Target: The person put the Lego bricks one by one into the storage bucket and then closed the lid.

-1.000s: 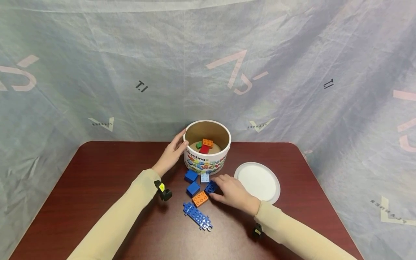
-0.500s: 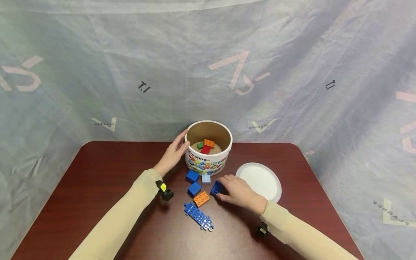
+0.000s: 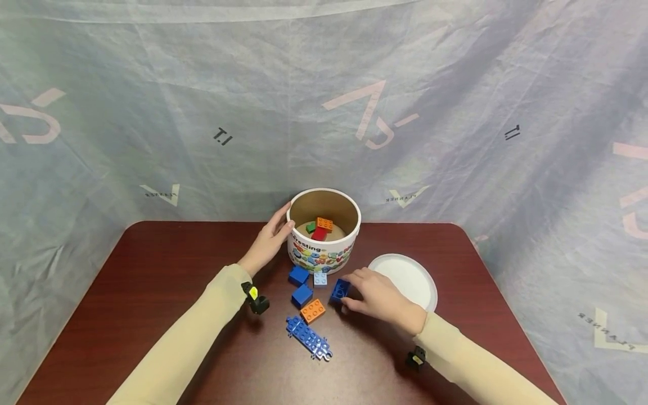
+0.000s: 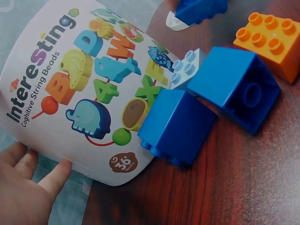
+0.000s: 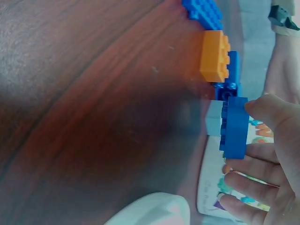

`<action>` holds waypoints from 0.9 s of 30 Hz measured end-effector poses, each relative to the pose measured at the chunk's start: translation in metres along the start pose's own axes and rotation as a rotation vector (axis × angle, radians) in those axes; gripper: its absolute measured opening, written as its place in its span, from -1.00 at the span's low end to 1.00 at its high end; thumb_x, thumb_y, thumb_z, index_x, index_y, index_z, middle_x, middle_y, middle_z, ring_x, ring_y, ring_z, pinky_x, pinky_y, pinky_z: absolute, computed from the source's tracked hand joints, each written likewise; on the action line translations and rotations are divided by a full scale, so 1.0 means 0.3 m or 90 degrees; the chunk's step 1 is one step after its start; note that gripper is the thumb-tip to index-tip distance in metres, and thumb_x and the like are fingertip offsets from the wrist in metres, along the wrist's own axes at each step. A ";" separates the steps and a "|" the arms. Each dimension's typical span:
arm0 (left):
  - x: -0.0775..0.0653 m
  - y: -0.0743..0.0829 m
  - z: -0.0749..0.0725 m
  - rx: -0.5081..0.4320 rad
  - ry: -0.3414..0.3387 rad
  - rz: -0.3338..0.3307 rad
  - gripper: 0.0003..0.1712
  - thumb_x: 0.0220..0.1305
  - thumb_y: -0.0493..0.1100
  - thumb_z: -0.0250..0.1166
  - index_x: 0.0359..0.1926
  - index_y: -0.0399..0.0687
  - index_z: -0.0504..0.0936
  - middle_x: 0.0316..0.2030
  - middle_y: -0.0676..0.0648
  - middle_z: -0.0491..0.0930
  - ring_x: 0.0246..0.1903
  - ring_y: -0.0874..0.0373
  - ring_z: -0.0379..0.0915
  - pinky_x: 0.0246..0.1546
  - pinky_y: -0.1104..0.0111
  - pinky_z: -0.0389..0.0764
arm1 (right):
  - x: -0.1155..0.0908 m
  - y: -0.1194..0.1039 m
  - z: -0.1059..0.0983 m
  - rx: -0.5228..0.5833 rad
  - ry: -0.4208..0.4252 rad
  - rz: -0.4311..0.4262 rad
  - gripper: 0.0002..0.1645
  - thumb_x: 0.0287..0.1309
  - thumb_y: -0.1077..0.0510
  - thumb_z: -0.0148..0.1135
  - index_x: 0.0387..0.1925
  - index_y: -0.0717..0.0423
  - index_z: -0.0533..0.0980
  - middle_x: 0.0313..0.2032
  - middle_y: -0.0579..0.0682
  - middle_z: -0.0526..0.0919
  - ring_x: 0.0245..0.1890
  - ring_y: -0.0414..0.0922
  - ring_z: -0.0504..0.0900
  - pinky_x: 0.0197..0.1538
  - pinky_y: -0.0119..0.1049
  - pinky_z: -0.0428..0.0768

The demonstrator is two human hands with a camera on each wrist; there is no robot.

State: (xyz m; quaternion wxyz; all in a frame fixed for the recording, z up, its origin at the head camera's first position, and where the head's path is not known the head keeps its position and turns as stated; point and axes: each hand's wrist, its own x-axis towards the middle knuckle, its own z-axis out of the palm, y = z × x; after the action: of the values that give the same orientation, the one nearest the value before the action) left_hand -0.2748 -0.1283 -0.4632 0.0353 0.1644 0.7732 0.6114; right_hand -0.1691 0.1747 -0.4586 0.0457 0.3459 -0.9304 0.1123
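Note:
My left hand (image 3: 263, 246) rests against the left side of a white printed bucket (image 3: 324, 259), its straight fingers (image 4: 55, 182) touching the wall in the left wrist view. My right hand (image 3: 378, 296) pinches a blue toy brick (image 5: 236, 127) between thumb and fingers. In the right wrist view that brick is on its side, its studs facing left. A light blue brick (image 3: 320, 279) lies in front of the bucket, beside two blue bricks (image 3: 298, 275). Nearer me are an orange brick (image 3: 313, 310) and a long studded blue base (image 3: 307, 337) with a hook at one end.
Inside the bucket lie an orange brick (image 3: 325, 224), a red brick (image 3: 319, 234) and a green brick (image 3: 310, 227). A round white lid (image 3: 410, 278) is on the table behind my right hand. A grey fabric sheet (image 3: 253, 112) hangs behind the table.
My right hand has shifted right with the blue brick, widening the gap to the other bricks. The left hand stays at the bucket.

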 end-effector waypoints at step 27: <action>-0.055 0.136 0.002 0.003 -0.014 -0.013 -0.26 0.67 -0.09 0.04 0.69 -0.01 -0.03 0.65 -0.21 -0.06 0.59 -0.18 -0.04 0.50 -0.06 0.21 | 0.050 -0.026 -0.258 -0.028 0.081 -0.051 -0.37 0.22 -0.11 0.50 0.20 0.16 0.64 -0.06 -0.01 0.75 -0.09 -0.09 0.65 -0.09 -0.17 0.72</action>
State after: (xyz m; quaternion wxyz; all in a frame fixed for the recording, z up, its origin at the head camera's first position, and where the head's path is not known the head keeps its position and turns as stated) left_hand -0.2505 -0.1247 -0.4268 0.0499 0.1637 0.7758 0.6073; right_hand -0.1749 0.1779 -0.3797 0.1166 0.3743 -0.9132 0.1114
